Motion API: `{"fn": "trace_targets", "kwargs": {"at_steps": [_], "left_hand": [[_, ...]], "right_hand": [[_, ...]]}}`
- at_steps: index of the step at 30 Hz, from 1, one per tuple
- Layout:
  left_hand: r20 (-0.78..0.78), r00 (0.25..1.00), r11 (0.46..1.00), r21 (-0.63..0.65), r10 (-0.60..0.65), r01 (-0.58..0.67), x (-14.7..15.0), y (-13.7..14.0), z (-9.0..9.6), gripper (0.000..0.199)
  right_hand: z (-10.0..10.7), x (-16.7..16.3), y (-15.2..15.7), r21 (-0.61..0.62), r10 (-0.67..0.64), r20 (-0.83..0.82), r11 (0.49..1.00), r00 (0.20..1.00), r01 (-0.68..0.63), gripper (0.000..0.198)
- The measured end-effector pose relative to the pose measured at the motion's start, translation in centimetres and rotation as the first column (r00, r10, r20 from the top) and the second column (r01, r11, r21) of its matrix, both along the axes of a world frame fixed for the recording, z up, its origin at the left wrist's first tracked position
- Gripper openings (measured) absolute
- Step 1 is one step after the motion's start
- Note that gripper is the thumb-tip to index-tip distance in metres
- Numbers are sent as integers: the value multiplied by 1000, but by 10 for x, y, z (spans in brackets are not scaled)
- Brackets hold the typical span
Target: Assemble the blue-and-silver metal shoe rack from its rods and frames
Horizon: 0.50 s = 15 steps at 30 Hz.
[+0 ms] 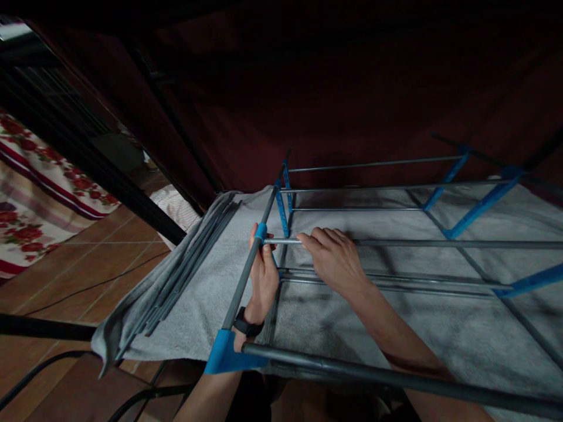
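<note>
A frame of grey metal tubes and blue plastic connectors lies on a grey blanket (334, 328). My left hand (263, 272), with a dark band on its wrist, is closed around a small blue connector (261, 232) on the side tube (243, 281). A long grey crossbar (417, 244) meets that connector. My right hand (332, 258) grips the crossbar a short way right of the joint, thumb and fingers wrapped over it. Nearer to me, a blue corner connector (229, 351) joins the side tube to a thicker front tube (373, 372). Part of the left fingers is hidden behind the joint.
Several loose grey tubes (189, 264) lie on the blanket at the left. Blue brackets (477, 205) stand at the frame's right. Dark red cloth (352, 99) hangs behind. A black post (105, 158) crosses the left side, with tiled floor (83, 275) and a cable beyond.
</note>
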<state>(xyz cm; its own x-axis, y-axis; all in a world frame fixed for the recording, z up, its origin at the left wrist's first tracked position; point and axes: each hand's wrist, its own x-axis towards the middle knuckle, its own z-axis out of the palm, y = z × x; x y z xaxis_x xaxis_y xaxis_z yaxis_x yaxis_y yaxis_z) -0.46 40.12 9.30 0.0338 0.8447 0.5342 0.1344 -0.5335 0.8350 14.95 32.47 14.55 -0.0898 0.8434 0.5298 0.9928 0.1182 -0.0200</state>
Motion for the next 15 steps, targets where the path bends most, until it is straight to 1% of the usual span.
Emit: {"fn": "trace_targets", "kwargs": {"at_steps": [4,9,12,15], "left_hand": [[24,999,1000,-2,-25,25,0,-2,0,51],[-44,996,997,8,-77,77,-10,6,-6,54],[-69,983,984,36,-169,172,-19,12,-8,57],[-71,967,968,33,-246,249,-23,14,-7,60]], "right_hand": [[0,0,0,-14,0,-15,1000,1000,0,26],[-1,0,-1,-4,4,-9,1000,1000,-4,27],[-2,0,-2,11,12,3,1000,1000,-12,30],[-3,0,-4,10,30,4,999,1000,-30,32]]}}
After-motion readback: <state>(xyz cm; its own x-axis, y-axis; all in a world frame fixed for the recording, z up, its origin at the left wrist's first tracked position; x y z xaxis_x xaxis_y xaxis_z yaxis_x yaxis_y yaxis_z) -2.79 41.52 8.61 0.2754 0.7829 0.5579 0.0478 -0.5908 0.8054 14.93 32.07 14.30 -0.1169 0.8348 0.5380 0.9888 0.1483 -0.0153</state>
